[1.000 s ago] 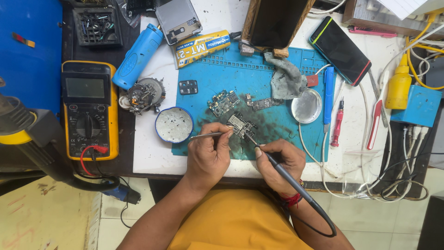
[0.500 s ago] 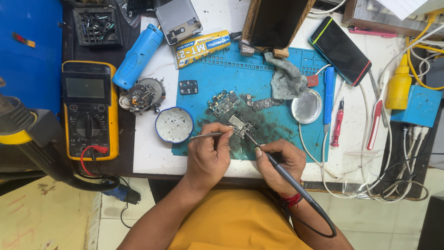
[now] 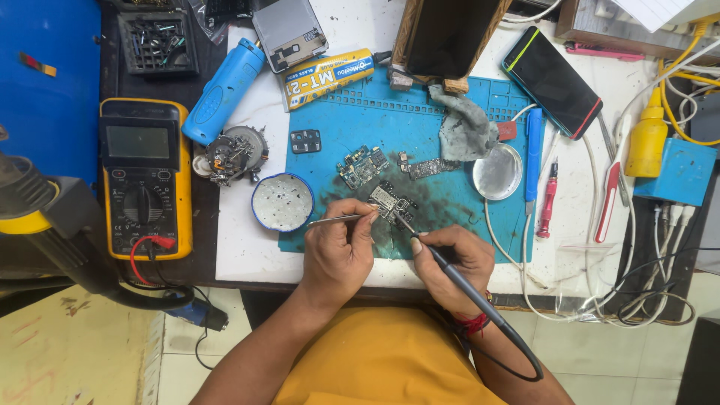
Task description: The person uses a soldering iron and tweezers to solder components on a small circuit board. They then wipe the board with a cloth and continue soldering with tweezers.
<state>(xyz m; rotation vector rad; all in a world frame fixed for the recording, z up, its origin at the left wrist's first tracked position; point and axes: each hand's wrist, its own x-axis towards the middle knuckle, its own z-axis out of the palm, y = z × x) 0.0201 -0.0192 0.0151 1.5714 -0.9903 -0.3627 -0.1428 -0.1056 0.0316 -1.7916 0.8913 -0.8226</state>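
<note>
Blue work mat [image 3: 450, 112] spread on white table [image 3: 247, 255]. Three small circuit boards counted on mat: one [image 3: 391, 202] under the tools, two more [image 3: 362, 166] [image 3: 424, 167] just above it. Tweezers [image 3: 337, 220] pinched in closed grip of left hand [image 3: 339, 255], tips touching nearest board. Soldering iron [image 3: 439, 259] clasped pen-like in closed grip of right hand [image 3: 454, 264], tip set on same board. One round tin [image 3: 282, 202] noted left of mat, one yellow multimeter [image 3: 145, 178] further left, one dark phone [image 3: 551, 81] upper right.

Left hand [image 3: 339, 251] gripping tweezers [image 3: 335, 220], right hand [image 3: 456, 259] (soldering iron [image 3: 442, 264]) on circuit board [image 3: 390, 201]
</note>
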